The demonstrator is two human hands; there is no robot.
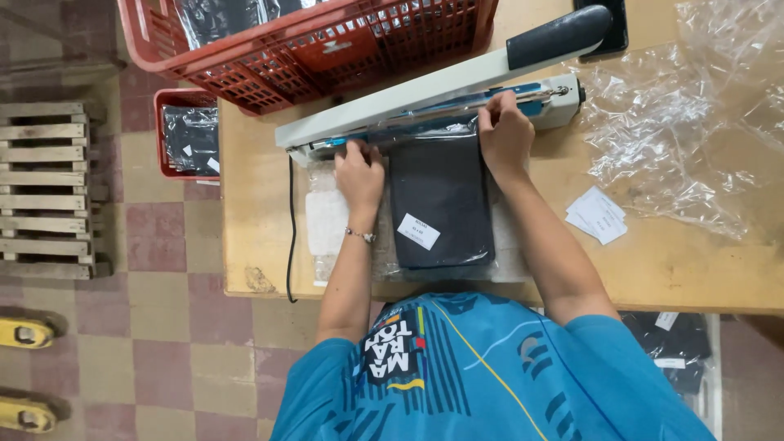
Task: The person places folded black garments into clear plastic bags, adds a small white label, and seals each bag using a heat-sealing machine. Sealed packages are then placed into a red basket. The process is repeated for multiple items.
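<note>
A flat black item in a clear plastic bag (441, 204) lies on the wooden table (678, 269), with a white label on its near part. The bag's far edge rests on the bar of a white heat sealer (408, 102), whose arm with a black handle is raised. My left hand (359, 173) pinches the bag's far left corner at the sealer bar. At the far right corner, my right hand (505, 135) grips the bag's edge against the bar.
A red plastic crate (310, 49) with dark packets stands behind the sealer; a smaller red crate (188, 135) sits lower at the left. Loose clear bags (678, 122) and white labels (598, 214) lie to the right. A wooden pallet (45, 188) lies on the tiled floor.
</note>
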